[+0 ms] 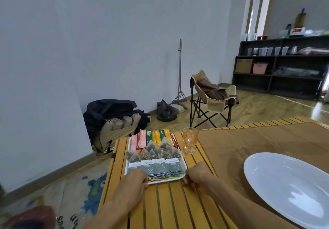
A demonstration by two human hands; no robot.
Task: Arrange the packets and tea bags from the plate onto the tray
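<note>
While both hands grip: amber glass (pixel 190 141) beside tray (pixel 184 166); white plate (pixel 277 180) apart.

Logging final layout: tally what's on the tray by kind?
On the tray:
Grey flat packets, near row: 4 stacks showing on top
Pyramid tea bags, middle: about 9, overlapping, so not exact
Stick sachets, far row: about 10, partly hidden
Total: roughly 23
White plate: 0 items
</note>
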